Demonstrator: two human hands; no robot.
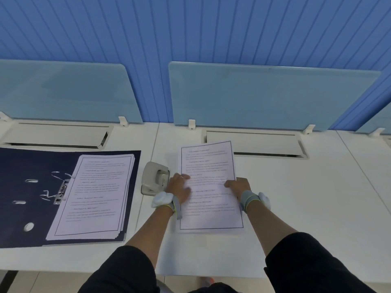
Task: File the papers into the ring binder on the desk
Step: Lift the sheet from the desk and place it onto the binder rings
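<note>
A dark blue ring binder [23,166] lies open on the left of the white desk, its metal rings [60,187] standing open. A stack of printed papers [93,195] rests on its right half, beside the rings. In front of me a printed sheet [208,166] lies on the desk. My left hand [179,187] holds its left edge, fingers on top. My right hand [238,183] grips its right edge. Both wrists wear grey bands with white pads.
A grey hole punch [155,177] stands between the binder and the sheet, just left of my left hand. Two cable slots [254,144] and frosted blue divider panels [273,96] run along the desk's back. The desk's front edge [211,273] is near my elbows.
</note>
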